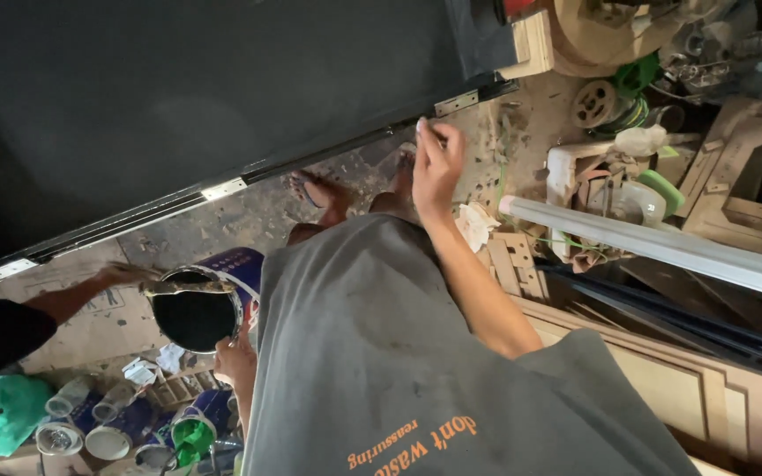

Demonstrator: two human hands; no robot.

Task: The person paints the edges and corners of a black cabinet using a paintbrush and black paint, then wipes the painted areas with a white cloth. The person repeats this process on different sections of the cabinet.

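Observation:
A big black door panel (178, 97) with metal hinges (456, 103) along its lower edge fills the upper left. My right hand (437, 166) reaches forward, its stretched fingertips touching that edge just left of a hinge; nothing shows in it. My left hand (235, 359) grips the rim of a blue paint can (238, 267) filled with black paint, held beside my grey shirt. A paint-caked brush (189, 286) lies across the can's mouth. Another person's hand (123, 274), on an arm in a black sleeve from the left, holds the brush's end.
My sandalled feet (319, 194) stand on a dusty floor under the panel. Several paint cans (121, 427) and a green cloth (6, 410) sit at lower left. At right, a pale long bar (663, 247), wooden frames (707, 388) and cluttered scraps crowd the floor.

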